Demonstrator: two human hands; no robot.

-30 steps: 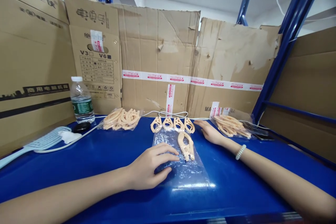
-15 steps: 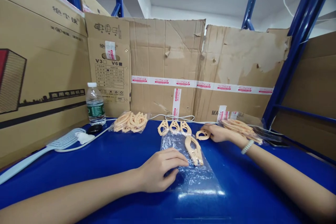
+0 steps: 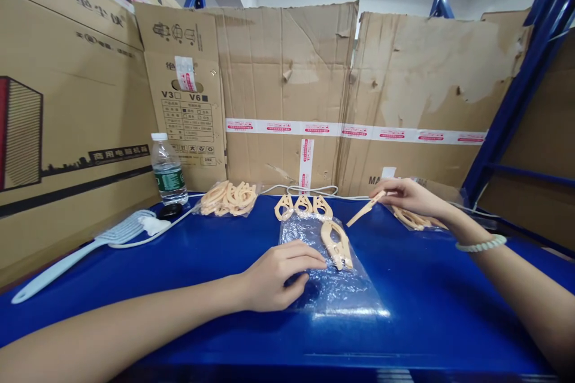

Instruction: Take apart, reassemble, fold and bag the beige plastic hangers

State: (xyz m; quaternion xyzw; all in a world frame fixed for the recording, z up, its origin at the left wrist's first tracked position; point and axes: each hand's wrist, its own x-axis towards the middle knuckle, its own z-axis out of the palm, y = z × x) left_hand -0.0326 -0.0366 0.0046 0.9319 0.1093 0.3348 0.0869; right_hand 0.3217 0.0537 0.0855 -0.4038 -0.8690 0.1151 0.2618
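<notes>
My right hand (image 3: 406, 196) pinches one end of a beige folding hanger (image 3: 365, 209), lifted and tilted edge-on, its free end pointing down and left. My left hand (image 3: 287, 275) lies over the left side of a clear plastic bag (image 3: 345, 296), fingers loosely curved and thumb apart, holding nothing. On the bag, just beyond my left fingertips, sits another folded hanger (image 3: 336, 245). Three more folded hangers (image 3: 303, 206) stand in a row at the bag's far edge. Behind my right hand is a bagged pile of hangers (image 3: 415, 219), partly hidden by the hand and wrist.
Another bagged hanger pile (image 3: 229, 198) lies at the back left. Near it are a water bottle (image 3: 169, 170), a black round object (image 3: 169, 211) and a light blue fly swatter (image 3: 85, 251). A white cable (image 3: 309, 190) runs along the cardboard wall (image 3: 287, 90). The table (image 3: 215, 341) is blue.
My right hand has lifted a hanger off the table and moved right with it, turning it edge-on. My left hand stays over the bag. The camera view has shifted slightly.
</notes>
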